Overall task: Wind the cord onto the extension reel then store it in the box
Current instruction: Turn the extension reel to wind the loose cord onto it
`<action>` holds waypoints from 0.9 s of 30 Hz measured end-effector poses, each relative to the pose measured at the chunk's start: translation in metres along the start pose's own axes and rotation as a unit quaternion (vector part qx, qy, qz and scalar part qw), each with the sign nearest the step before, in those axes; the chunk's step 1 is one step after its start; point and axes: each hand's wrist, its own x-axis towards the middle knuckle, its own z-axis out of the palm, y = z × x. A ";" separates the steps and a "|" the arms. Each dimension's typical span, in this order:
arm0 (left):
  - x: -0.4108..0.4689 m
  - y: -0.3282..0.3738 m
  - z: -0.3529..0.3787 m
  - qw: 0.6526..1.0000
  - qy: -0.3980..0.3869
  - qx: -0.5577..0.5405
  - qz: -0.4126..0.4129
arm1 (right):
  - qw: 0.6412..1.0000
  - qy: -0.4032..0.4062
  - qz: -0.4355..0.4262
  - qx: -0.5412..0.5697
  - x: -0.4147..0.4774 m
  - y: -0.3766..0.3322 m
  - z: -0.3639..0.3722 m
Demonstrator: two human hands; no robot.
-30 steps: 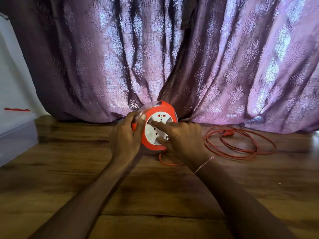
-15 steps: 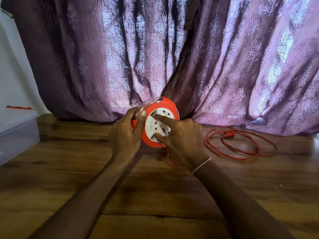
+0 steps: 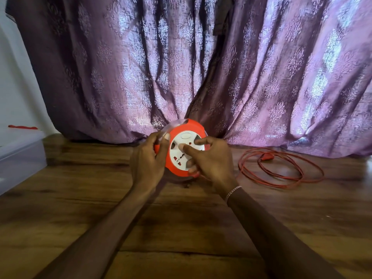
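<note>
A wooden floor (image 3: 181,228) runs back to a purple curtain (image 3: 251,77), and just before the curtain's hem the orange extension reel (image 3: 182,152) stands on edge, its white socket face turned further round than a moment ago. The left hand (image 3: 148,162) clamps the reel's left rim, thumb over the front edge, while the right hand (image 3: 211,160) presses spread fingertips (image 3: 182,146) onto the socket face. To the reel's right the red cord (image 3: 281,168) lies in loose loops, and well to its left stands a translucent box (image 3: 22,156).
</note>
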 end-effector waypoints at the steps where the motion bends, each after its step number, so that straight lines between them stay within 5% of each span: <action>1: 0.001 -0.001 -0.001 1.000 0.001 0.006 -0.005 | 0.997 -0.037 0.041 0.055 0.000 -0.003 -0.004; 4: 0.005 -0.006 -0.004 0.999 0.010 0.003 -0.038 | 0.986 -0.088 0.066 0.123 0.001 -0.015 -0.024; 8: 0.011 -0.006 -0.008 0.996 0.027 -0.045 -0.077 | 0.994 0.033 -0.096 0.027 0.013 -0.020 -0.055; 10: 0.014 -0.007 -0.008 0.994 0.019 -0.059 -0.086 | 0.943 0.115 -0.246 -0.194 0.022 -0.011 -0.065; 12: 0.013 -0.007 -0.008 0.994 0.002 -0.062 -0.087 | 0.858 0.110 -0.364 -0.346 0.023 -0.002 -0.067; 16: 0.010 -0.004 -0.005 0.997 -0.027 -0.039 -0.053 | 0.744 -0.010 -0.483 -0.462 0.014 0.005 -0.044; 19: 0.008 -0.001 -0.006 0.998 -0.031 -0.019 -0.042 | 0.663 -0.001 -0.509 -0.549 0.011 0.005 -0.031; 27: 0.008 0.002 -0.008 0.999 -0.040 -0.014 -0.015 | 0.633 0.059 -0.518 -0.572 0.009 0.011 -0.021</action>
